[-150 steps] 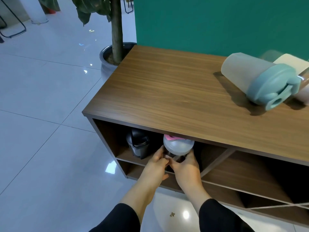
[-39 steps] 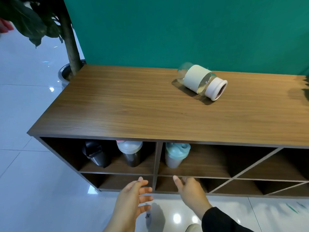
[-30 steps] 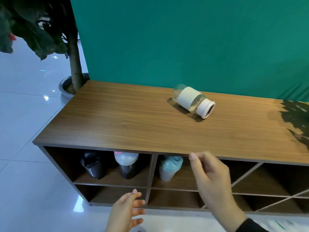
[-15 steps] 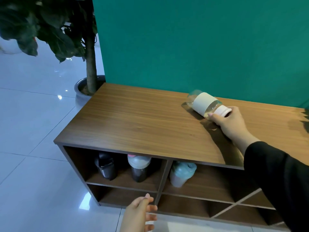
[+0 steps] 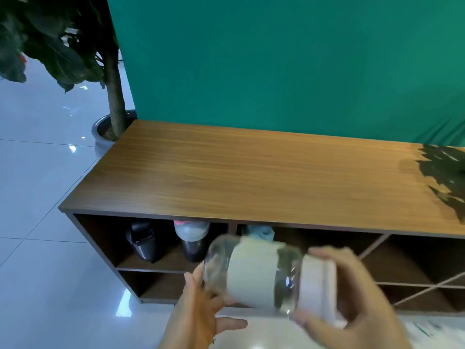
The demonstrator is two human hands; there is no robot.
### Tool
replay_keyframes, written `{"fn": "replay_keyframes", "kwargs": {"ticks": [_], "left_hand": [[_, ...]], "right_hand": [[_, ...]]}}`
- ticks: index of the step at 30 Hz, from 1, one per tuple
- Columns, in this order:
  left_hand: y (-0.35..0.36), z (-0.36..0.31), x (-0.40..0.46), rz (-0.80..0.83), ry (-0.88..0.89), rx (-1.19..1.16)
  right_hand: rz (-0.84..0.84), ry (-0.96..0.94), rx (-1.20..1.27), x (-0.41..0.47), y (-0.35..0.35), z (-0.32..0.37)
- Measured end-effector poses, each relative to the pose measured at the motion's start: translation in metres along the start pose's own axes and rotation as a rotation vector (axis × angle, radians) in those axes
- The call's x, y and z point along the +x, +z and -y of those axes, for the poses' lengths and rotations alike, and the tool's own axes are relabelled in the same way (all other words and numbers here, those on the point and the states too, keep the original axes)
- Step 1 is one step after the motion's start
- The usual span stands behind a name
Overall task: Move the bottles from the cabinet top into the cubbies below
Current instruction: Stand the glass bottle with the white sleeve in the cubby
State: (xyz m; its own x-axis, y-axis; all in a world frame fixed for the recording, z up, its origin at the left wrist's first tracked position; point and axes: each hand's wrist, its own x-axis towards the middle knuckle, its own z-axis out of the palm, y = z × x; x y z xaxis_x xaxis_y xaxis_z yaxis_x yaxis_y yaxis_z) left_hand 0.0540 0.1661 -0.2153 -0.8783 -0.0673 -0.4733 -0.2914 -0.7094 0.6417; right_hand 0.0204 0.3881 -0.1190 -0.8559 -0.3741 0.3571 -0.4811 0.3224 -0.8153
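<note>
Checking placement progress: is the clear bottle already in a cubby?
Out. The clear bottle lies sideways, gripped by the right hand, before the cubbies.

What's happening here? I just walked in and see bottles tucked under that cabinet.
A person is holding a clear bottle sideways in front of the cabinet, right hand gripping its white cap end, left hand at its base. Three bottles already stand in the upper cubbies; none is visible on the top.

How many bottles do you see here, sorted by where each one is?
In the hands: 1, clear bottle
On the cabinet top: 0
In the cubbies: 3, black bottle, grey-lidded bottle, teal-lidded bottle
Total: 4
</note>
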Motion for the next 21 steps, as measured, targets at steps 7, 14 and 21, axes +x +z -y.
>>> {"fn": "replay_keyframes", "kwargs": {"ticks": [7, 14, 21], "left_hand": [[0.020, 0.042, 0.012, -0.212, -0.056, 0.119], [0.048, 0.056, 0.032, -0.243, -0.231, 0.097], [0.064, 0.069, 0.048, -0.272, -0.322, 0.327]], "right_hand": [[-0.109, 0.414, 0.236, -0.059, 0.040, -0.059], [-0.272, 0.709, 0.317, -0.048, 0.046, -0.097], [-0.353, 0.637, 0.290, -0.019, 0.020, -0.132]]}}
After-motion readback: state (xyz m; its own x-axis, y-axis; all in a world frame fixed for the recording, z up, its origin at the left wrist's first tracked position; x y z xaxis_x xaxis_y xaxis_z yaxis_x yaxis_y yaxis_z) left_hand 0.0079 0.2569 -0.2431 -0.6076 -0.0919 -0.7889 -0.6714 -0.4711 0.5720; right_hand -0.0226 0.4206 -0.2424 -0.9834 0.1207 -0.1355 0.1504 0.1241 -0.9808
